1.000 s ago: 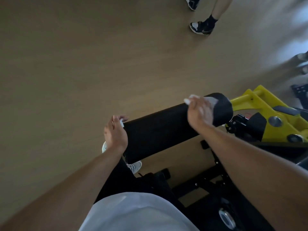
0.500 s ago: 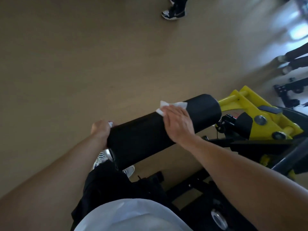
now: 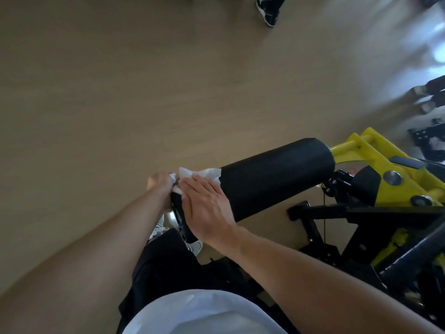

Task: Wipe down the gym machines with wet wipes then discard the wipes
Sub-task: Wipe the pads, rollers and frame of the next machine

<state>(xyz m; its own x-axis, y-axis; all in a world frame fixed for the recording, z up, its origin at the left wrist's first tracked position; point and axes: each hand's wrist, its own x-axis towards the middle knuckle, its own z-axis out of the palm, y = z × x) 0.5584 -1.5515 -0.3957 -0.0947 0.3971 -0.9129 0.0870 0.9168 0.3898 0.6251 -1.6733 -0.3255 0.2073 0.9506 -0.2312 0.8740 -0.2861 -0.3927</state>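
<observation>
A black foam roller pad point(image 3: 277, 174) sticks out leftward from a yellow and black gym machine point(image 3: 385, 169). My right hand point(image 3: 207, 203) lies flat on the pad's near left end, pressing a white wet wipe point(image 3: 199, 173) against it. My left hand point(image 3: 160, 186) is closed at the pad's left end face, with a bit of white wipe point(image 3: 173, 176) showing at its fingers. The end cap of the pad is mostly hidden by both hands.
Wood-look floor point(image 3: 120, 92) spreads to the left and ahead. Another person's dark shoes point(image 3: 268, 10) stand at the top. More machine legs point(image 3: 431, 92) sit at the far right. The black machine base point(image 3: 337, 225) lies below the pad, by my own shoes point(image 3: 192, 247).
My right hand slid the wipe along the pad from its right end to its left end, meeting my left hand. The view also shifted a little.
</observation>
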